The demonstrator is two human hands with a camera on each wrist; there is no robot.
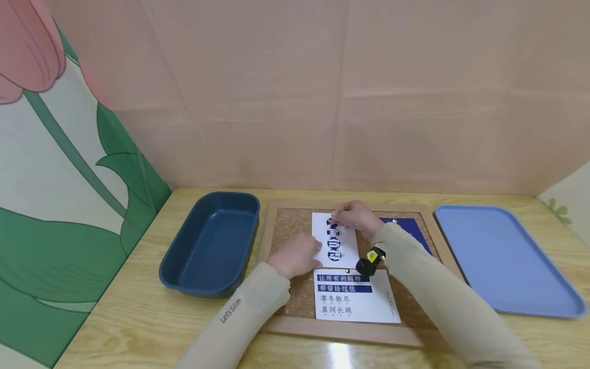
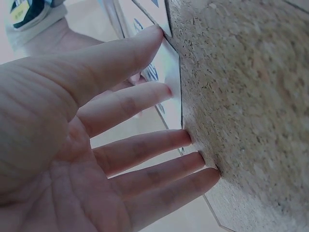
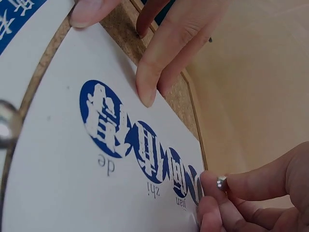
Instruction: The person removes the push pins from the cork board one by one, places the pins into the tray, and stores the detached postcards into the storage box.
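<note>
A white card with blue circles and white characters lies upright on a framed corkboard. My left hand rests on its left edge: in the left wrist view the fingers are nearly straight, thumb and index tips on the card, the others on the cork. At the card's top, my right hand pinches a small silver pushpin between thumb and index finger. Below lies a second white card with blue text bars, a silver pin at its top edge.
A dark blue card with a silver pin is on the board's upper right, partly behind the right forearm. A deep blue basin stands left of the board, a flat light blue tray right. A wall rises behind the wooden table.
</note>
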